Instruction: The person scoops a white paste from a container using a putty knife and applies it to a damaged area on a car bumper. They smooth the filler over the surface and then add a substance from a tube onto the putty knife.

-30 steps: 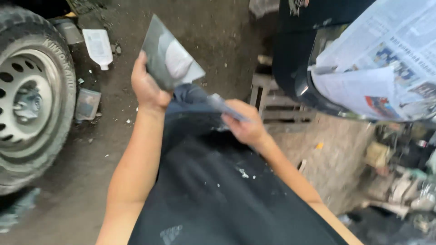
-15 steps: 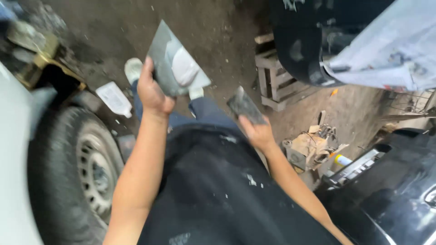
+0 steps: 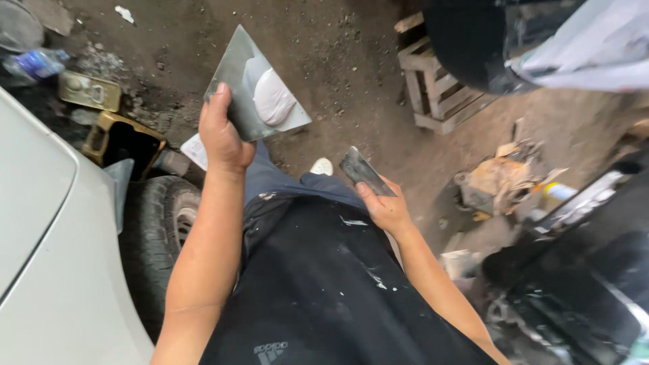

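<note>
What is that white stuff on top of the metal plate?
A pale lump of paste sits on the metal plate held by the left hand. The plate's underside is hidden.

We've got soft, even daylight here, no hard shadows; edges smear with motion blur and wide-angle stretch. Centre stays fairly sharp.

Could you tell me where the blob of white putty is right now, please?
In the head view, upper left of centre, the blob of white putty sits on the flat grey metal board gripped by the left hand.
</note>
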